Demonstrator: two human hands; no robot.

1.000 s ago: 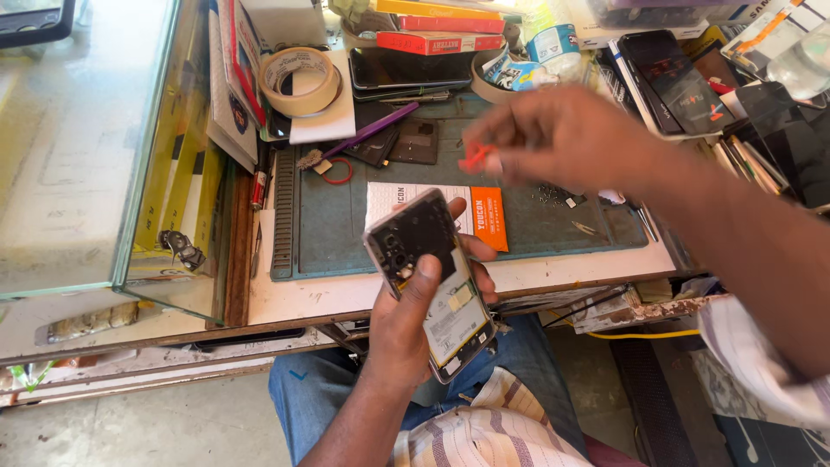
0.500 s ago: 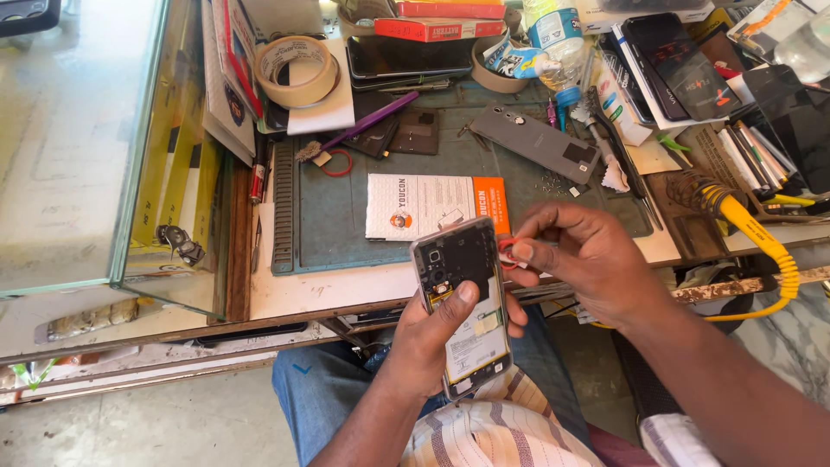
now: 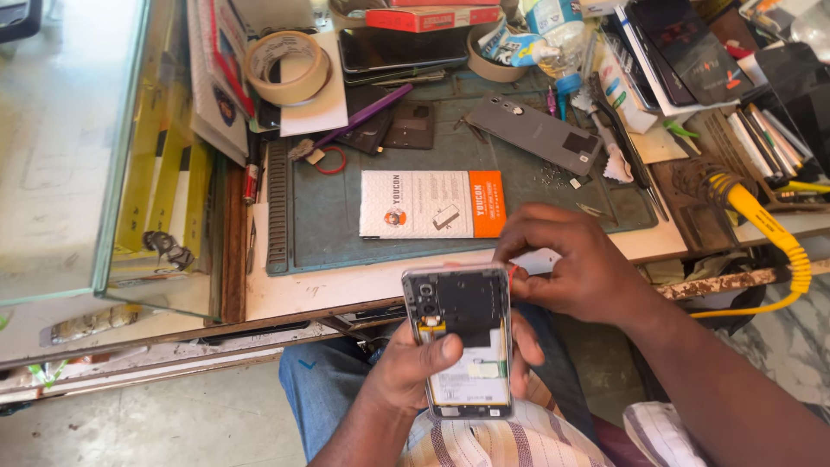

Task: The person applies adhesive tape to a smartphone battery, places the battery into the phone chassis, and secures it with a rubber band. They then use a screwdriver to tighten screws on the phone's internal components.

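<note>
The opened phone [image 3: 458, 342] shows a black and white interior inside a silvery frame, above blue jeans [image 3: 324, 389] and a brown-and-white striped shirt [image 3: 510, 441]. On the grey-green mat [image 3: 328, 216] lie a white-and-orange box [image 3: 430, 204], a grey back cover [image 3: 536, 131] and a purple tool [image 3: 367, 114]. A yellow coiled cable [image 3: 765, 229] hangs to the right, and a beige tape roll [image 3: 285, 67] sits on white paper.

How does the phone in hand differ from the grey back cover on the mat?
The phone is held upright in the left hand, opened with its insides showing; the back cover lies flat and untouched on the mat. The phone looks thick and multicoloured, the back cover thin and plain grey. Both are phone-sized rectangles.
</note>
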